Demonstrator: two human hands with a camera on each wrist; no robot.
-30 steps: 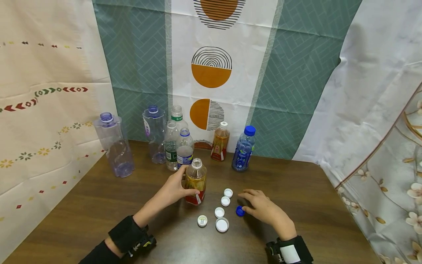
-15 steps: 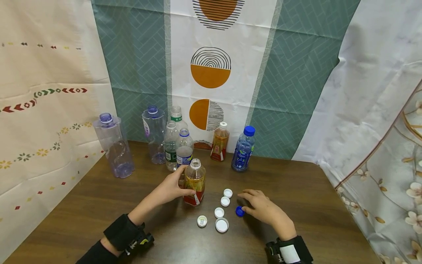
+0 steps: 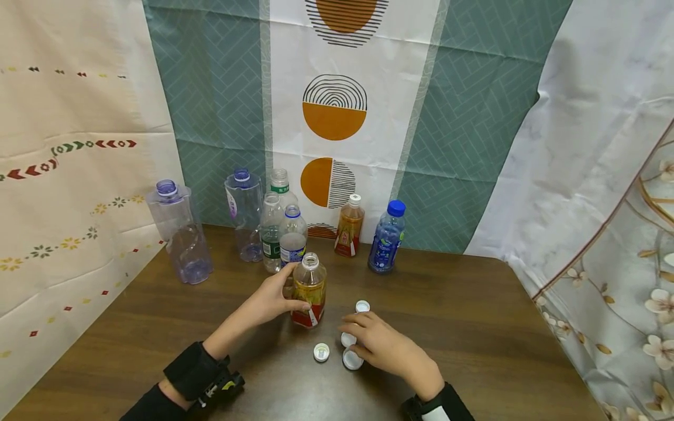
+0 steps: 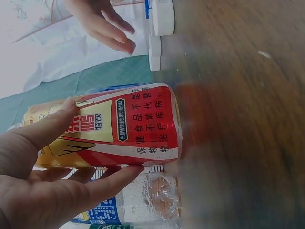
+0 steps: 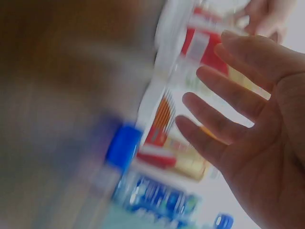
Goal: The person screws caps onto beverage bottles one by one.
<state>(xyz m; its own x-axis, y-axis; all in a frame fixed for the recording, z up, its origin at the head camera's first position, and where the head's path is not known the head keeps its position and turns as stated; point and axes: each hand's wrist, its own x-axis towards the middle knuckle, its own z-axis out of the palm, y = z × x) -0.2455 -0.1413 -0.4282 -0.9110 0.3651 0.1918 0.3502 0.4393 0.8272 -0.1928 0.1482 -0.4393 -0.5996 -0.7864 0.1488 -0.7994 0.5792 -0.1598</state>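
Note:
My left hand [image 3: 272, 301] grips an uncapped plastic drink bottle [image 3: 308, 292] with a red and gold label. It stands upright on the table; the left wrist view shows my thumb across the label and fingers behind. My right hand [image 3: 388, 346] hovers over loose bottle caps, holding nothing; in the right wrist view its fingers [image 5: 205, 133] are spread and relaxed. White caps lie near it: one farther back [image 3: 362, 306], a large one [image 3: 352, 359] near the thumb, and one on the left [image 3: 321, 352]. In the right wrist view a blue cap [image 5: 124, 146] shows; my hand hides it from the head view.
Behind my left hand stand several clear open bottles, one with a blue neck ring [image 3: 292, 237] close by. Tall bluish bottles [image 3: 184, 240] are farther left. A capped amber bottle [image 3: 349, 227] and a blue-capped bottle [image 3: 387, 237] stand at the back of the wooden table [image 3: 474, 316], before the cloth backdrop.
My right hand has moved left from beside the blue cap to over the white caps, covering some. My left hand still holds the bottle, nearly unmoved.

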